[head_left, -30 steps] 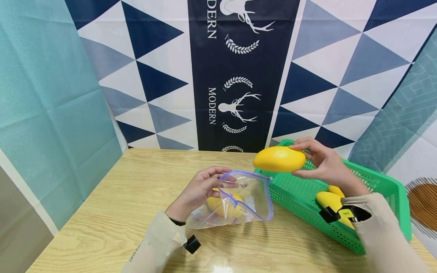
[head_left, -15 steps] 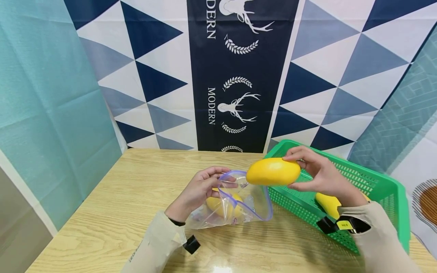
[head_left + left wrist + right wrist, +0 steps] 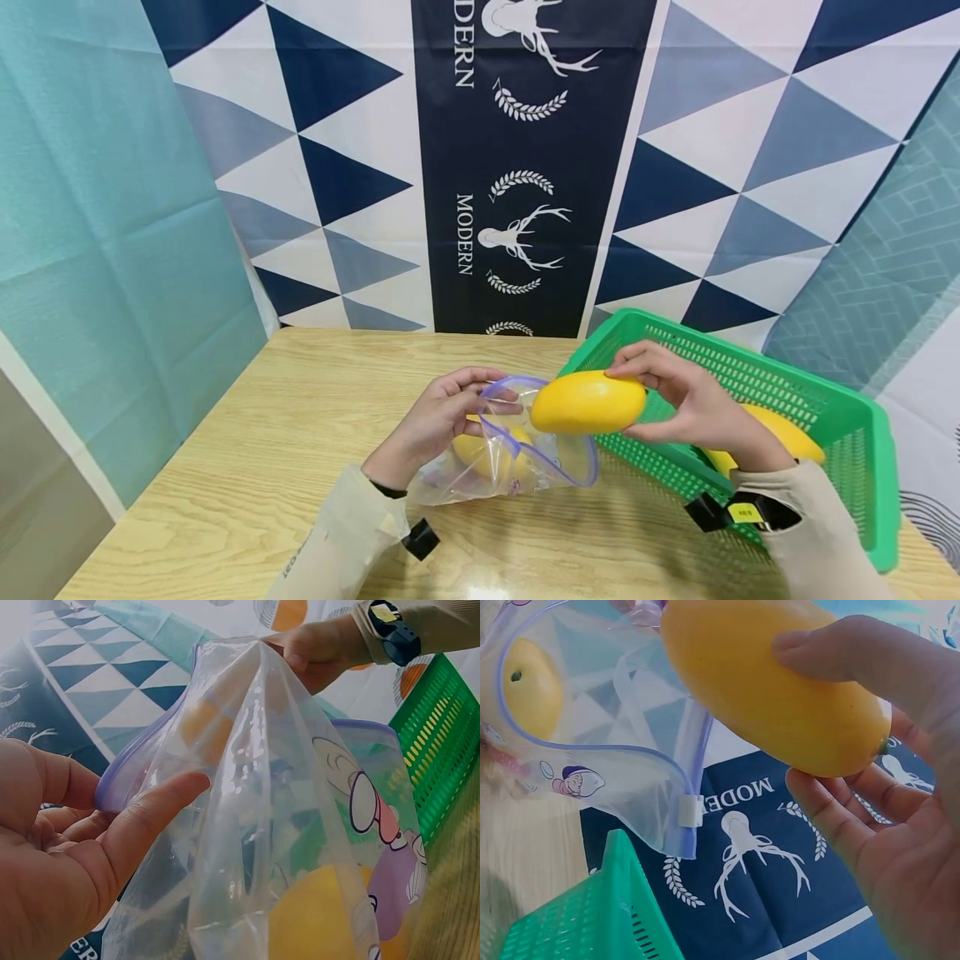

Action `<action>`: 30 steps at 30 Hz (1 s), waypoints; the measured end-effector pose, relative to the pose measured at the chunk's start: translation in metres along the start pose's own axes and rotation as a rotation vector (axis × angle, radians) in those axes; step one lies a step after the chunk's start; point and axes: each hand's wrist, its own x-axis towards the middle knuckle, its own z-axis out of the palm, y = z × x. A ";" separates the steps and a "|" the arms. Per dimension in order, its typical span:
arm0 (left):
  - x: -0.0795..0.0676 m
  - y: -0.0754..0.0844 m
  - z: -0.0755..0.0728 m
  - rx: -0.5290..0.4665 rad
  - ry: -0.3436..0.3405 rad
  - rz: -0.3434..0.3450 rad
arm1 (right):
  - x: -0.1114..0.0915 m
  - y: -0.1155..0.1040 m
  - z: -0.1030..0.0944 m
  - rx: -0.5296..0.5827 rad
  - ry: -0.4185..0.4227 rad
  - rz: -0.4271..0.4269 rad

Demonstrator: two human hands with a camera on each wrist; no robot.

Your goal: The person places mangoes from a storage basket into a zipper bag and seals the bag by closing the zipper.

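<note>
In the head view my left hand (image 3: 431, 417) holds the rim of a clear zip bag (image 3: 450, 490) with a purple-edged mouth and printed cartoons. Its fingers reach inside the mouth, and the thumb lies against the outer plastic in the left wrist view. A yellow mango (image 3: 532, 690) lies inside the bag. My right hand (image 3: 686, 408) grips a second mango (image 3: 588, 402) by one end, thumb on one side and fingers on the other. That mango's free end is at the bag's opening; whether it touches the plastic I cannot tell.
On the right of the wooden table (image 3: 247, 467) stands a green perforated basket (image 3: 887, 492). At least one mango (image 3: 787, 433) lies in it, partly hidden by my right wrist. A white slider (image 3: 691, 811) sits on the bag's zip edge. A patterned cloth (image 3: 360, 167) hangs behind the table.
My right hand has carried the mango down and left from above the basket to the bag's mouth. The left hand and the bag have stayed almost still.
</note>
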 end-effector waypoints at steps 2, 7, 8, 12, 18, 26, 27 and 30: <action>0.000 0.000 0.000 0.001 -0.005 0.005 | 0.000 0.002 0.002 -0.002 -0.007 -0.021; 0.000 -0.002 -0.001 -0.006 -0.011 0.010 | 0.002 0.002 0.008 -0.018 -0.018 -0.048; 0.000 -0.002 -0.002 -0.006 -0.011 0.010 | 0.002 0.002 0.009 -0.026 -0.018 -0.039; 0.001 -0.002 -0.001 0.000 -0.006 0.006 | 0.001 0.001 0.013 -0.061 -0.026 0.003; 0.002 -0.002 -0.001 -0.006 0.004 0.000 | 0.001 0.002 0.017 -0.108 -0.045 0.015; 0.002 -0.002 -0.002 -0.003 0.003 0.010 | 0.000 0.007 0.025 -0.131 -0.046 0.062; 0.002 -0.002 -0.002 -0.002 0.003 0.009 | 0.000 0.007 0.026 -0.134 -0.046 0.057; 0.001 -0.001 -0.001 0.000 0.006 0.009 | 0.000 0.008 0.029 -0.146 -0.043 0.061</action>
